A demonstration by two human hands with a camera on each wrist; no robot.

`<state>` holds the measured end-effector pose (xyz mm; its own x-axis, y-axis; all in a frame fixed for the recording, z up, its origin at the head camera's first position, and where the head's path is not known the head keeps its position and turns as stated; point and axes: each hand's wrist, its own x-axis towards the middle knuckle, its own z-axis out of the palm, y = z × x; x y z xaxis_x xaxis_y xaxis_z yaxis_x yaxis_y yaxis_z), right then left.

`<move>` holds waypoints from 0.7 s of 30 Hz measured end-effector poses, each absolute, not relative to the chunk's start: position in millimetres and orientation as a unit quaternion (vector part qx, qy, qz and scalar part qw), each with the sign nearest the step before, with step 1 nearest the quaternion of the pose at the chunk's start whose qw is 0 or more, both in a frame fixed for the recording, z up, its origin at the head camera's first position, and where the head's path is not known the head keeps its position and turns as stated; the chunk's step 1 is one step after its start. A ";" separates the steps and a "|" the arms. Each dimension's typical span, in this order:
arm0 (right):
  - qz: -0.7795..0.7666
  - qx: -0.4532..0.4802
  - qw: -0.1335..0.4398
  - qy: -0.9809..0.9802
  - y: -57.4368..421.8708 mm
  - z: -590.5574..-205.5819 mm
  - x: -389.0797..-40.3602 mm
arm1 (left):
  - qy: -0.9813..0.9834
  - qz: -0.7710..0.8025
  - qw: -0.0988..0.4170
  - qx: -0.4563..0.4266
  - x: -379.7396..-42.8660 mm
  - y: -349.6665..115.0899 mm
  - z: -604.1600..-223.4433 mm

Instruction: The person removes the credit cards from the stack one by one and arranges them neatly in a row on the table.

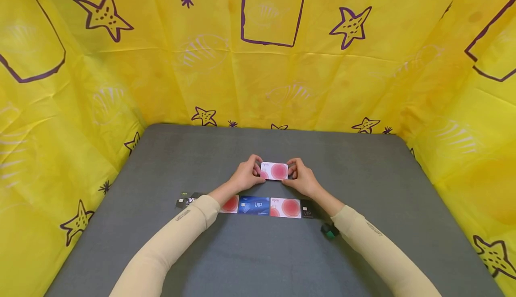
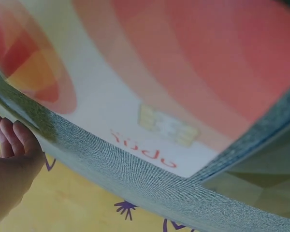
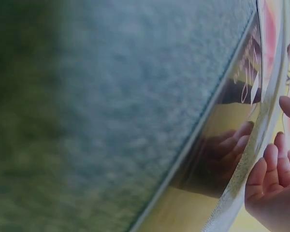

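In the head view, a white card with pink circles is between both hands, above a row of cards. My left hand pinches its left end, thumb at the lower corner and fingers at the upper one. The right hand grips the opposite end in the same way. Below lie a blue VIP card, a second white-and-pink card and a black VIP card, the last partly hidden by the right wrist. The left forearm partly covers another pink-circled card.
Dark cards lie at the row's left end, partly behind the left sleeve. A small black and green object shows beside the right sleeve. Yellow patterned cloth walls the grey table at the back and sides.
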<state>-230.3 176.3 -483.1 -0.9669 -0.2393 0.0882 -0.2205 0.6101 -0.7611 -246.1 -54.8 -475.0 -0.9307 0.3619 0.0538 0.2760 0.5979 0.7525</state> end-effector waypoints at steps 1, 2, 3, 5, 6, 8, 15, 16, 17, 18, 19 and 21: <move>-0.423 -0.127 0.011 0.897 177.0 -483.0 -229.0 | 0.892 0.412 0.051 0.181 -244.9 -54.8 -474.7; -0.424 -0.127 0.011 0.897 177.7 -482.9 -227.6 | 0.891 0.413 0.049 0.184 -243.7 -54.7 -474.6; -0.423 -0.127 0.013 0.897 178.2 -483.0 -226.2 | 0.890 0.414 0.049 0.186 -242.5 -54.6 -474.3; -0.423 -0.125 0.015 0.898 179.2 -483.1 -223.7 | 0.887 0.419 0.049 0.190 -240.0 -54.4 -473.7; -0.423 -0.124 0.016 0.897 179.6 -483.1 -222.5 | 0.885 0.421 0.048 0.192 -238.9 -54.3 -473.5; -0.423 -0.125 0.018 0.897 180.9 -483.1 -219.9 | 0.883 0.423 0.047 0.196 -237.0 -54.1 -474.0; -0.426 -0.132 0.020 0.895 186.5 -482.3 -209.7 | 0.873 0.437 0.039 0.212 -226.6 -53.0 -473.5; -0.426 -0.134 0.019 0.894 187.1 -482.1 -208.4 | 0.873 0.437 0.038 0.213 -224.9 -52.7 -473.1; -0.428 -0.134 0.017 0.894 187.6 -482.1 -207.1 | 0.872 0.439 0.038 0.213 -223.1 -52.5 -472.5; -0.430 -0.135 0.015 0.892 188.1 -482.0 -205.7 | 0.873 0.438 0.038 0.213 -221.6 -52.1 -472.2; -0.433 -0.136 0.014 0.891 189.0 -481.8 -204.0 | 0.873 0.437 0.039 0.212 -220.0 -51.7 -471.9; -0.438 -0.134 0.015 0.889 190.7 -481.2 -200.2 | 0.873 0.437 0.041 0.213 -216.6 -50.8 -471.2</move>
<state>-200.2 190.7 -481.2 -0.9635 -0.2514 0.0918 -0.2258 0.5794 -0.7831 -216.6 -50.8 -471.2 -0.9057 0.4082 0.1146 0.3364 0.5273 0.7803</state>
